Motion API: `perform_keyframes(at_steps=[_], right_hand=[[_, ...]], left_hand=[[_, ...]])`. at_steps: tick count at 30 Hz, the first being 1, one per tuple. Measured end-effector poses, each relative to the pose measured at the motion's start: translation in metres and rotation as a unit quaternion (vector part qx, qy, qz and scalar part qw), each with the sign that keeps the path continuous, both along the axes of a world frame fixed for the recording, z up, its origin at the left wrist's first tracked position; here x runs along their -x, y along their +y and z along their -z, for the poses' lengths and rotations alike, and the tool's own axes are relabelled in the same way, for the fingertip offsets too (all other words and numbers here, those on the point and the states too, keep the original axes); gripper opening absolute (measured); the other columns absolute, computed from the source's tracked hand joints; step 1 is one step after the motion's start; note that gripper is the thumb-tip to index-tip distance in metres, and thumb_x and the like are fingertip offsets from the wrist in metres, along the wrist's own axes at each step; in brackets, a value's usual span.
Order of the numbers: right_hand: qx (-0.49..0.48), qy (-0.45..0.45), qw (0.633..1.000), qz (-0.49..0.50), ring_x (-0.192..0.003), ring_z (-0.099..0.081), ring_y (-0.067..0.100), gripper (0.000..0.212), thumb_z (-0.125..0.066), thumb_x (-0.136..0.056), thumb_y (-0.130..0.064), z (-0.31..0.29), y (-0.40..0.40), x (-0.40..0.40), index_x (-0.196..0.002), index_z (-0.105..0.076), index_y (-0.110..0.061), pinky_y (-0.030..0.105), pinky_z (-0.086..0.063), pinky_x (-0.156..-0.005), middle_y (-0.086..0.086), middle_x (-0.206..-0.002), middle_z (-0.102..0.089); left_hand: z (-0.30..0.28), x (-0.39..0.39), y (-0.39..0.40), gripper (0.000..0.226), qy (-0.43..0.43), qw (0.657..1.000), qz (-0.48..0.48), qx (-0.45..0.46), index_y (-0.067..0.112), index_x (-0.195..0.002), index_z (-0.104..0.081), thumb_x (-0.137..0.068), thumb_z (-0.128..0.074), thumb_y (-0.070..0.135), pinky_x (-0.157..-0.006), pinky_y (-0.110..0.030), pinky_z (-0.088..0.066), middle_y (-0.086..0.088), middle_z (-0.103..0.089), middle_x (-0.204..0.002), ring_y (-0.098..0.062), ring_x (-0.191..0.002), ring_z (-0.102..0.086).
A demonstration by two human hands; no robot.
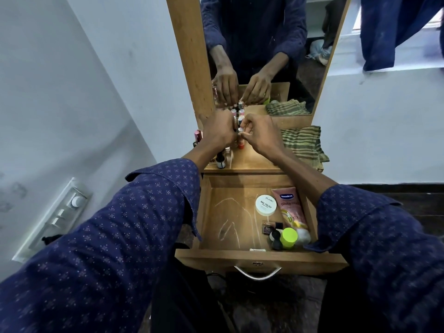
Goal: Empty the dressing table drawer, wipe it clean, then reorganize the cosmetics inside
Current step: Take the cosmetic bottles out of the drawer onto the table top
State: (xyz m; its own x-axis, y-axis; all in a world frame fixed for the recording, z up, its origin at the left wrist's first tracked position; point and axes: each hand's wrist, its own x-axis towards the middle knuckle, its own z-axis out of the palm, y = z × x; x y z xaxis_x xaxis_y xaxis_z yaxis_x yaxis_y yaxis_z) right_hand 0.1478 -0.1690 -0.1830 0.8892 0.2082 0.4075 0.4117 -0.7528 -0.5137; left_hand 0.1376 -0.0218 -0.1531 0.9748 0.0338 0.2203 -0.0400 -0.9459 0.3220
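The wooden drawer [259, 257] stands pulled open below the tabletop. At its right side lie a white nail polish remover jar [265, 205], a pink Vaseline tube [292, 210], a lime-green capped bottle [289, 237] and small dark items [274, 233]. On the dressing tabletop [249, 162] stand several small nail polish bottles [240, 121] in a row. My left hand [219, 129] and my right hand [260, 133] meet over that row, fingers curled and pinching bottles between them. Which bottle each hand holds is partly hidden.
A striped green cloth [301, 143] lies on the tabletop at the right. More bottles [221, 161] stand at the tabletop's left edge. The mirror [259, 56] rises behind. A switch panel [55, 217] is on the left wall. The drawer's left half shows bare wood with white streaks.
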Motion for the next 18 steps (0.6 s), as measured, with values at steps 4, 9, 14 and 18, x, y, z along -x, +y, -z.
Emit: perform_keyframes(at_steps=[4, 9, 14, 18], right_hand=[[-0.008, 0.009, 1.000, -0.005, -0.074, -0.067, 0.010, 0.024, -0.087, -0.081, -0.024, 0.001, -0.003, 0.000, -0.096, -0.069, -0.026, 0.042, -0.060, -0.067, -0.010, -0.076, -0.069], [-0.015, 0.017, 1.000, -0.007, -0.074, -0.067, 0.008, 0.030, -0.089, -0.080, -0.023, -0.002, -0.007, 0.003, -0.102, -0.070, -0.024, 0.042, -0.061, -0.068, -0.010, -0.076, -0.068], [-0.018, 0.016, 1.000, -0.008, -0.070, -0.067, 0.004, 0.029, -0.090, -0.080, -0.023, -0.007, -0.013, 0.012, -0.099, -0.068, -0.027, 0.040, -0.060, -0.066, -0.012, -0.073, -0.068], [-0.013, 0.015, 1.000, -0.017, -0.074, -0.067, 0.006, 0.030, -0.087, -0.080, -0.016, -0.009, -0.023, 0.028, -0.102, -0.069, -0.025, 0.037, -0.057, -0.067, -0.011, -0.076, -0.070]], left_hand=[[-0.003, 0.003, -0.001, 0.012, -0.011, 1.000, 0.001, 0.006, 0.017, -0.076, -0.074, -0.081, -0.085, 0.019, -0.090, -0.062, -0.055, 0.000, -0.069, -0.072, -0.024, -0.078, -0.067], [-0.004, 0.010, -0.005, 0.018, -0.023, 1.000, -0.001, 0.006, 0.020, -0.072, -0.069, -0.080, -0.084, 0.015, -0.087, -0.061, -0.055, 0.001, -0.066, -0.071, -0.024, -0.079, -0.066], [0.001, 0.025, -0.012, 0.010, -0.061, 0.997, 0.035, -0.022, 0.018, -0.079, -0.073, -0.081, -0.083, 0.016, -0.084, -0.054, -0.056, 0.000, -0.068, -0.077, -0.024, -0.082, -0.065], [0.007, 0.048, -0.021, 0.007, -0.097, 0.990, 0.069, -0.068, 0.011, -0.088, -0.075, -0.086, -0.070, 0.007, -0.067, -0.039, -0.050, -0.009, -0.072, -0.087, -0.030, -0.084, -0.067]])
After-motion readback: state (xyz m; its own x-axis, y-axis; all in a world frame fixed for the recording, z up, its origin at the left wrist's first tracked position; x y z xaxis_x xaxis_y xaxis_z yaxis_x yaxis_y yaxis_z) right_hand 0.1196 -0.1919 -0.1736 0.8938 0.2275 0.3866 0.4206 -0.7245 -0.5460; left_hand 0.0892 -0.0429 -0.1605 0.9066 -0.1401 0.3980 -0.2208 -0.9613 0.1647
